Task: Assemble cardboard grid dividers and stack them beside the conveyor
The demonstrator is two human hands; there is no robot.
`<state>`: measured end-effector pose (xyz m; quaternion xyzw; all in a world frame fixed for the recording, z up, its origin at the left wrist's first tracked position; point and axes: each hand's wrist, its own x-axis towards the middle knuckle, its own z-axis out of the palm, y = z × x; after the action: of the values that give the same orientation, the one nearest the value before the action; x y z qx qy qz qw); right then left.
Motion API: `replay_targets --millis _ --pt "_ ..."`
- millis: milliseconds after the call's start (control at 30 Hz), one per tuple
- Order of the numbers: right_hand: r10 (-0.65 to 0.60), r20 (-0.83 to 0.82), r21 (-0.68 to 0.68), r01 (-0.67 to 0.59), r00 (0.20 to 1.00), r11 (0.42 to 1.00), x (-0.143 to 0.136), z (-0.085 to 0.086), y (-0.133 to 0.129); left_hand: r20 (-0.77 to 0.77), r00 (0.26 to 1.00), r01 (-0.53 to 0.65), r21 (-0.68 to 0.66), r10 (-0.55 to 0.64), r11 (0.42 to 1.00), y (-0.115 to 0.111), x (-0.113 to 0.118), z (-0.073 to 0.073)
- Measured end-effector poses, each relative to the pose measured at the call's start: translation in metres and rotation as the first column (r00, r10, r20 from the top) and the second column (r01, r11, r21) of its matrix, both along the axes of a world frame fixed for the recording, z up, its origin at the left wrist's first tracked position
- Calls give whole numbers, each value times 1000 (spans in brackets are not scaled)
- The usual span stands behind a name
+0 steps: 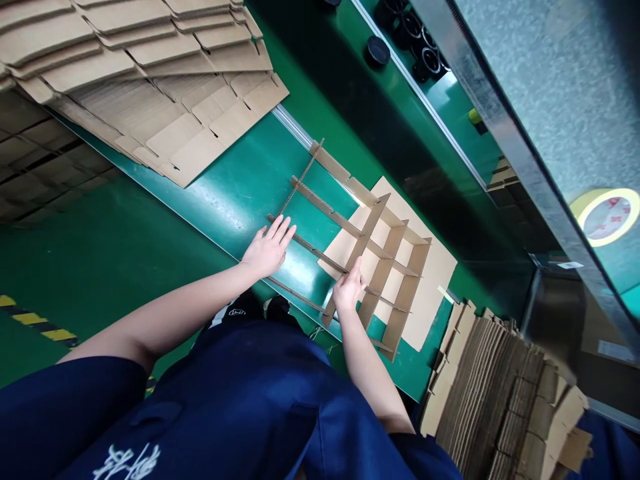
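A cardboard divider grid (385,267) stands on the green table (225,180), made of long strips crossed by shorter ones. Three cross strips stand close together at its right part, and another crosses at the far left end. My left hand (267,250) lies with fingers spread on the left end of a long strip. With fingers wrapped round it, my right hand (349,288) grips a cross strip near the grid's middle. Under the grid's right part lies a flat cardboard sheet (420,327).
Stacked slotted cardboard (165,127) covers the table's upper left. More cardboard strips (480,380) stand packed at the lower right. A metal shelf edge (510,120) crosses the upper right, with a tape roll (580,208) on it. Black round parts (377,52) sit behind.
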<state>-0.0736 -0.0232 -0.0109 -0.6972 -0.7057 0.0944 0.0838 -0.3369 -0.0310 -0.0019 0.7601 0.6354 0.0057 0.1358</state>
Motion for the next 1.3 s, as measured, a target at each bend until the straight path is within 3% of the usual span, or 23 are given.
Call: replay_targets --millis 167,400,600,767,833,967,1300 --pt "-3 91 77 -4 996 997 -4 -6 -4 14 1000 -8 6 7 1000 0 0 -1" --pt "-55 58 57 51 997 997 -4 13 22 8 1000 -15 9 15 1000 0 2 -1" --pt "73 91 -62 -67 993 996 -4 14 41 -3 1000 -18 19 18 1000 1 2 -1" --pt "-115 -106 50 121 988 991 6 21 77 -8 1000 -14 28 14 1000 1 3 -1" --pt "-185 -173 -3 187 967 982 7 22 102 -17 1000 -13 33 14 999 1 3 -1" --pt "-227 -169 -132 206 959 970 9 18 133 -10 1000 -24 40 24 999 1 3 0" --pt "-159 -57 -175 147 986 974 12 11 138 0 1000 -13 16 13 1000 2 3 2"
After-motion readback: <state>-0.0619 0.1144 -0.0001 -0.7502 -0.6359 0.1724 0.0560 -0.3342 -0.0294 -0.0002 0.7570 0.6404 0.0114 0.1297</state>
